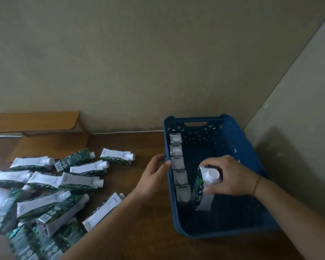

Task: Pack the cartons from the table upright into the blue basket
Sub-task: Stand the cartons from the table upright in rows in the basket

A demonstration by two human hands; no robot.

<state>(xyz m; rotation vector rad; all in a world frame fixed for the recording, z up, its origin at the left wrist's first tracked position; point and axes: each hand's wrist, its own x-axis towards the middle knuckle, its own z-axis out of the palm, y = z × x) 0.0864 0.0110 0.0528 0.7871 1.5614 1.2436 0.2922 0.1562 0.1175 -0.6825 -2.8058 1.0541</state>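
Note:
A blue basket [251, 147] stands on the brown table at the right, by the wall. Inside, along its left wall, several white-and-green cartons [178, 164] stand upright in a row, caps up. My right hand [231, 175] is inside the basket, shut on the top of one more carton [203, 192], which stands slightly tilted just right of the row's near end. My left hand [154, 173] rests against the basket's left rim with fingers apart, holding nothing. Many more cartons [64, 186] lie on their sides in a pile on the table at the left.
A low wooden shelf [36, 121] stands at the back left against the wall. The wall runs close behind the basket and along its right side. Bare brown tabletop [139, 231] shows between the pile and the basket.

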